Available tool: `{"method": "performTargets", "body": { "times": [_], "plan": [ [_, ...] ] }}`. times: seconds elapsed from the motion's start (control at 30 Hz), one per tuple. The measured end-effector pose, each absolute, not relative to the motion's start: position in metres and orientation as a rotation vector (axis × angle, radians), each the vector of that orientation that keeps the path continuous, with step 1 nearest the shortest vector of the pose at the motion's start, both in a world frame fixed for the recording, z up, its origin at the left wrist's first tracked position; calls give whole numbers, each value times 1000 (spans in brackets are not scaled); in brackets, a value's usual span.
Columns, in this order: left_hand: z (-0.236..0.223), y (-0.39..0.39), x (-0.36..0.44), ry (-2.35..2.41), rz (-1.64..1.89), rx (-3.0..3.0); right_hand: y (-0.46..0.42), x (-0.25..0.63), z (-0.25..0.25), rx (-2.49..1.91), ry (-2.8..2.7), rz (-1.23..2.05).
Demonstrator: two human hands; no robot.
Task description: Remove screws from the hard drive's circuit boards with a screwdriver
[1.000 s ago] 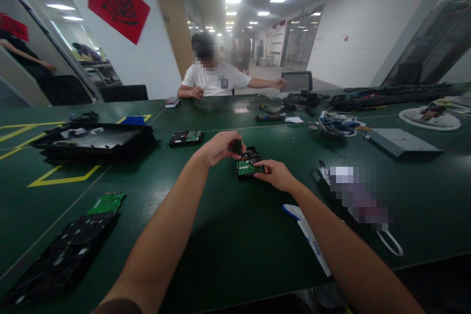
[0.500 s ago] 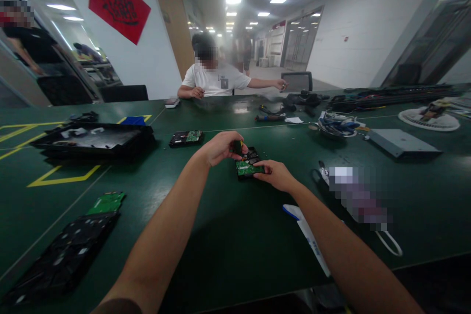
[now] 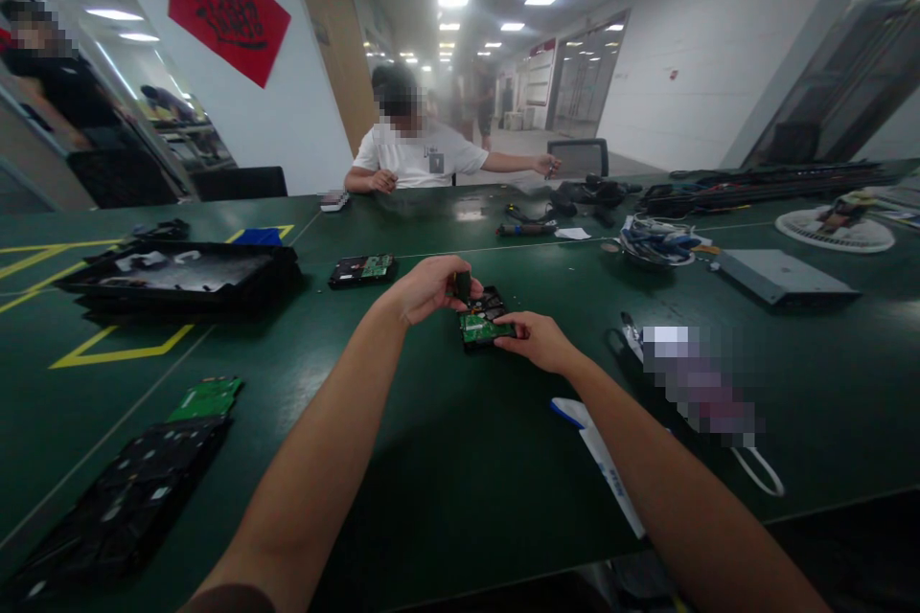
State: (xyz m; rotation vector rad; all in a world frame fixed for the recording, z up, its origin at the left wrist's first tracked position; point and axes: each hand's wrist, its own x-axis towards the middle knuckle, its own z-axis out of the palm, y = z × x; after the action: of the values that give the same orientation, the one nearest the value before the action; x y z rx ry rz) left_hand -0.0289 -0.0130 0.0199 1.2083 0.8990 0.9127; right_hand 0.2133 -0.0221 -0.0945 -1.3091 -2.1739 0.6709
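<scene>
A hard drive (image 3: 480,328) lies on the green table with its green circuit board facing up. Above its far left part, my left hand (image 3: 435,289) is closed around the dark, stubby handle of a screwdriver (image 3: 464,284), held upright; the tip is too small to make out. My right hand (image 3: 539,341) grips the drive's near right edge between thumb and fingers. Farther left, a second hard drive (image 3: 363,270) rests flat, board side up. Near the left front lie several more dark drives (image 3: 133,488) in a row, one with a green board (image 3: 207,398).
A black tray (image 3: 179,273) stands at left. To the right are a bundle of cables (image 3: 657,241), a grey metal box (image 3: 787,276), a blurred-out item (image 3: 701,388) and a white-and-blue packet (image 3: 604,465) under my right forearm. Across the table (image 3: 431,441) sits a person (image 3: 421,153) in white.
The screwdriver handle has turned a little in my left hand, its yellow mark showing and then gone. Both hands and the drive stay in place. A background person at far left has shifted.
</scene>
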Motion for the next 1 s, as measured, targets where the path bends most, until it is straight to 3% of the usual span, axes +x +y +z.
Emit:
{"method": "performTargets", "body": {
  "times": [1.0],
  "plan": [
    [21,-14,-29,888,898,1211,-22,214,-95,-1300,-2187,638]
  ]
}}
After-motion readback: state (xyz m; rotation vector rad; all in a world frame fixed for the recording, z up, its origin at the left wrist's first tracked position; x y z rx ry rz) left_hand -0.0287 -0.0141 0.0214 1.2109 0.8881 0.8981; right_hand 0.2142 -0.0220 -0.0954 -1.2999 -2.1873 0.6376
